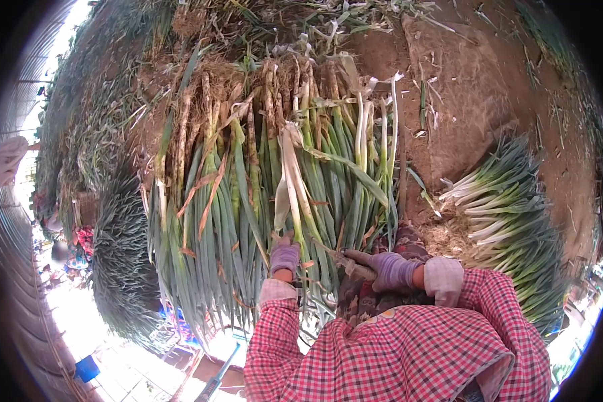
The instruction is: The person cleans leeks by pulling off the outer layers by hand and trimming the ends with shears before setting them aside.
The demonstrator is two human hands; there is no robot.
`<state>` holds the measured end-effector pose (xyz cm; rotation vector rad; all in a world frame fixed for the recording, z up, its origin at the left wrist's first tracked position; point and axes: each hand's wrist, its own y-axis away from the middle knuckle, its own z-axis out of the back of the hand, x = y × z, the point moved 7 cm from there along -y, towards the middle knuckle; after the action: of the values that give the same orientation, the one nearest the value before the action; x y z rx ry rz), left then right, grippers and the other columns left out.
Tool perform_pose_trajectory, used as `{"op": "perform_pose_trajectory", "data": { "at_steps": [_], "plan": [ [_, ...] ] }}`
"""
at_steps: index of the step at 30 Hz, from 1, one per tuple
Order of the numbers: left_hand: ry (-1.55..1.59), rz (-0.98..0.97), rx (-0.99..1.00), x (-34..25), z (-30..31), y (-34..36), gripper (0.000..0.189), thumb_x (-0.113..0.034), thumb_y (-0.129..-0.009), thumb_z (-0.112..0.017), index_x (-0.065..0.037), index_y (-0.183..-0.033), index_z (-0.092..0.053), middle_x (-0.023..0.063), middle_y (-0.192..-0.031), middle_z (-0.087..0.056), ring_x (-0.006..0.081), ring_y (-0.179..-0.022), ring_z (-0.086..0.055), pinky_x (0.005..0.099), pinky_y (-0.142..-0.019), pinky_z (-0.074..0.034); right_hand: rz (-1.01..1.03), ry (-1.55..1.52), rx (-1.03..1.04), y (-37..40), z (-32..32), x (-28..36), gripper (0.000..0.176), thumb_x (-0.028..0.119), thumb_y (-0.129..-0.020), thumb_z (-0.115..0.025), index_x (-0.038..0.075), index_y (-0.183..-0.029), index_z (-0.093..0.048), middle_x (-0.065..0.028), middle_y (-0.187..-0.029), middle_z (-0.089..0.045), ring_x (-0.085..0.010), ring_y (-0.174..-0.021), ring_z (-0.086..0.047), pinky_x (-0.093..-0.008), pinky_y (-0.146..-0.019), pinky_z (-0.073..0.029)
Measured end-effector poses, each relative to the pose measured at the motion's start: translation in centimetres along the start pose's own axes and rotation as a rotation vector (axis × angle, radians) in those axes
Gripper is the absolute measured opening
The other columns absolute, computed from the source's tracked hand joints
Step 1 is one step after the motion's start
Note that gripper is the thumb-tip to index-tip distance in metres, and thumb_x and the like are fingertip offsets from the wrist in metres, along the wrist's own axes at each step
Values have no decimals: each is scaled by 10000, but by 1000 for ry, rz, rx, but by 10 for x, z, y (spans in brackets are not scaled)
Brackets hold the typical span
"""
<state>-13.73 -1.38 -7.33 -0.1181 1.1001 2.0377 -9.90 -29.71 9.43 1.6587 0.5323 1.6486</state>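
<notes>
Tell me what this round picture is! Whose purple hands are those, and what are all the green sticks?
The picture comes from a small camera worn on a person's head. It looks down at that person's own hands, and its lens bends the edges, so the picture looks round. The hands wear purple gloves and red checked sleeves. The left hand is closed around a pale stalk. The stalk belongs to a big pile of onions that lies on the ground, with dirty roots at the far end. The right hand reaches toward a thin dry leaf; I cannot tell whether it grips it. Further right lies a tidier pile with clean white stems.
</notes>
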Motion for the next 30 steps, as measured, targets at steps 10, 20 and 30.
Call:
{"op": "perform_pose_trajectory", "data": {
  "at_steps": [10,20,30],
  "plan": [
    [1177,70,322,-27,-42,9,353,-328,-881,-593,-49,-1098,-603,52,-902,-648,204,-830,-620,340,-787,-493,17,-239,-158,-11,16,-21,930,205,-708,-720,242,-1481,-204,-232,-1060,-625,-388,-955,-626,-405,-785,-503],
    [1000,-66,422,7,-43,-9,342,-198,-941,-531,-13,-1227,-551,36,-958,-651,150,-828,-606,295,-768,-487,143,-174,-282,-24,15,-42,984,219,-679,-762,241,-1485,-197,-204,-1151,-610,-345,-1051,-609,-384,-858,-482],
    [-263,55,61,-87,36,51,537,-263,-710,-712,-83,-1191,-555,178,-1014,-664,321,-949,-642,387,-845,-498,122,-189,-129,14,13,2,957,213,-689,-750,242,-1480,-212,-210,-1155,-609,-350,-1063,-603,-390,-890,-475]
  ]
}}
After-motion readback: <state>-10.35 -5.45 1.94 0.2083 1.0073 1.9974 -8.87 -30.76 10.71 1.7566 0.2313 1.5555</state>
